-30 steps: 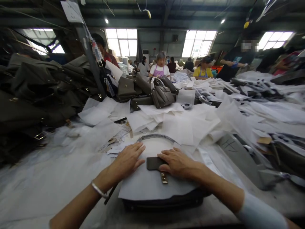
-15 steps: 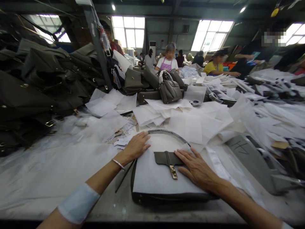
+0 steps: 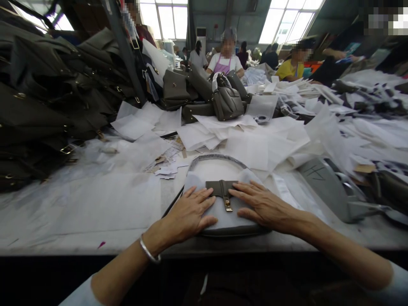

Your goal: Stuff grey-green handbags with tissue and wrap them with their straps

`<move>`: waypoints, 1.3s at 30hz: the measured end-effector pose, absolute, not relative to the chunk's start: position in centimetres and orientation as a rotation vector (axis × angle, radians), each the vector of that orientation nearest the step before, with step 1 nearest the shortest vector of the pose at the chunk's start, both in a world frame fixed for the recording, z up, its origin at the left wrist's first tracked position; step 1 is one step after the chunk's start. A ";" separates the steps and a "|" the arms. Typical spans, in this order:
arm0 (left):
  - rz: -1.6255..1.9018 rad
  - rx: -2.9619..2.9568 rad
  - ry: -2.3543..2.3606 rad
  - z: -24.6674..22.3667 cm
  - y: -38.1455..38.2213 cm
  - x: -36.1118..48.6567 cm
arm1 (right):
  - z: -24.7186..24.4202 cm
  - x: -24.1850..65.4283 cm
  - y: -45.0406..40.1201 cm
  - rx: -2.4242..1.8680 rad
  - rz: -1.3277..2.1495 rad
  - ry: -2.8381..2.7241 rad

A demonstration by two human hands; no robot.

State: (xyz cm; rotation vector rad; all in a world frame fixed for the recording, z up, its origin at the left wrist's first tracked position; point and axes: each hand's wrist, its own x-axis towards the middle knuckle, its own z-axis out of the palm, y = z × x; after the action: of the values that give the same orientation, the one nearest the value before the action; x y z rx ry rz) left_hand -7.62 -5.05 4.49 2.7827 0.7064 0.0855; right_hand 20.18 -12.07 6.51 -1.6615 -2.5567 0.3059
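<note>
A dark olive handbag lies flat at the table's front edge, with a white paper sheet over its upper face. Its flap tab with a gold clasp rests on top of the paper. The wrapped handle arches away behind the bag. My left hand lies flat on the left part of the sheet, fingertips at the tab's left end. Spread over the right side, my right hand touches the tab's right end. Both hands press with open fingers and grasp nothing.
Dark handbags are heaped at left, and more bags stand at the back centre. Loose white sheets and small tags cover the table beyond. A grey panel lies at right. Several people sit or stand farther back.
My left hand has come from near the handle's left base down onto the paper beside the tab. My right hand stays on the right side. The camera view has tilted downward.
</note>
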 end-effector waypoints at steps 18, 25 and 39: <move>0.217 2.964 0.719 6.2 -9.3 -5.9 | 6.1 18.5 -15.1 -1.450 0.288 -2.630; 0.447 3.222 0.933 1.0 -10.8 -3.9 | 0.8 17.7 -16.2 -1.507 -0.130 -2.481; 0.886 3.379 0.727 -3.4 -10.4 -5.0 | -2.1 16.7 -16.2 -1.497 -0.239 -2.280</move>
State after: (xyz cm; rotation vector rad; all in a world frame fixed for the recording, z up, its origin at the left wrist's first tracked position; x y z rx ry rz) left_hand -5.00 -10.36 -3.38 3.3791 0.7271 0.8864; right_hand 16.69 -16.24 -2.14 -1.4974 -2.2800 -0.2387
